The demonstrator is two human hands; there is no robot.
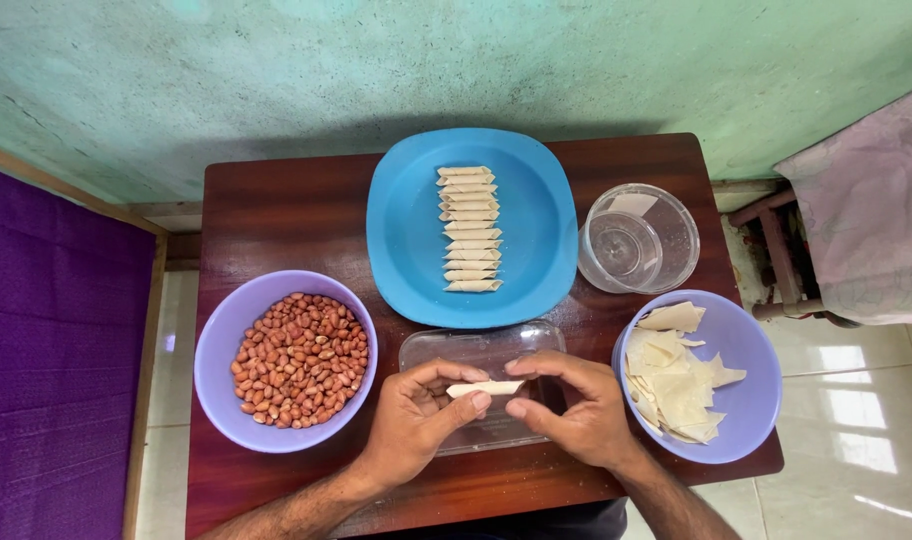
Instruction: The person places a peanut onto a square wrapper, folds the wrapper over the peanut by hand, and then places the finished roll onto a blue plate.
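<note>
Lower centre of frame: left hand (413, 418) and right hand (572, 407) together pinch a small rolled pastry (485, 388) by its ends over a clear tray (481, 350). Peanut bowl (216, 345) left, wrapper bowl (751, 385) right, blue plate (406, 225) of rolls above.

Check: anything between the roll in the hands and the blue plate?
Nothing visible. Both hands, left and right, hold the dough roll over the clear tray; the blue plate lies just beyond.
</note>
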